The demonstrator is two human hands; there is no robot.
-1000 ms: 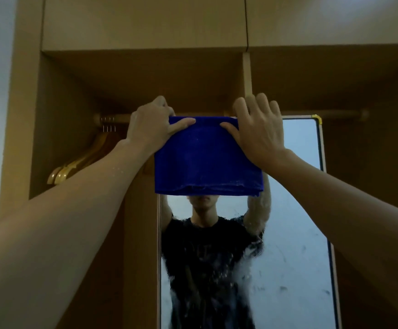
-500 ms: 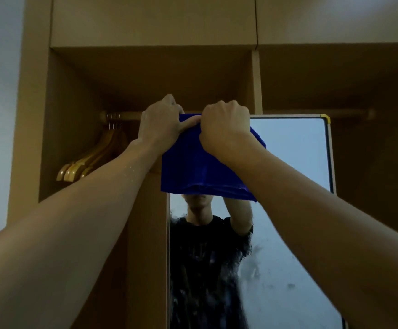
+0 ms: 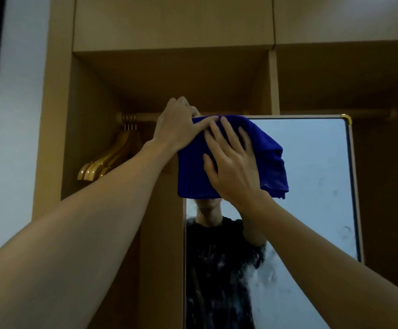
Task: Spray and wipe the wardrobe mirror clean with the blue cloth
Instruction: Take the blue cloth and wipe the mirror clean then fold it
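Note:
A folded blue cloth [image 3: 268,160] hangs against the top left corner of the wardrobe mirror [image 3: 312,174]. My left hand [image 3: 176,124] pinches the cloth's upper left edge, thumb across the front and fingers curled over the top. My right hand [image 3: 231,165] lies flat on the cloth's front with fingers spread, pressing it to the glass. The lower glass is streaked and smeared with wet spray. No spray bottle is in view.
The mirror stands inside an open wooden wardrobe [image 3: 174,74] with a hanging rail [image 3: 136,117] behind its top. Several wooden hangers [image 3: 107,160] hang at the left, close to my left forearm. A pale wall [image 3: 15,138] lies further left.
My right hand let go of the cloth's top edge, opened and laid flat on the front of the cloth. The cloth sits folded narrower, baring more glass to the right. My left hand kept its hold.

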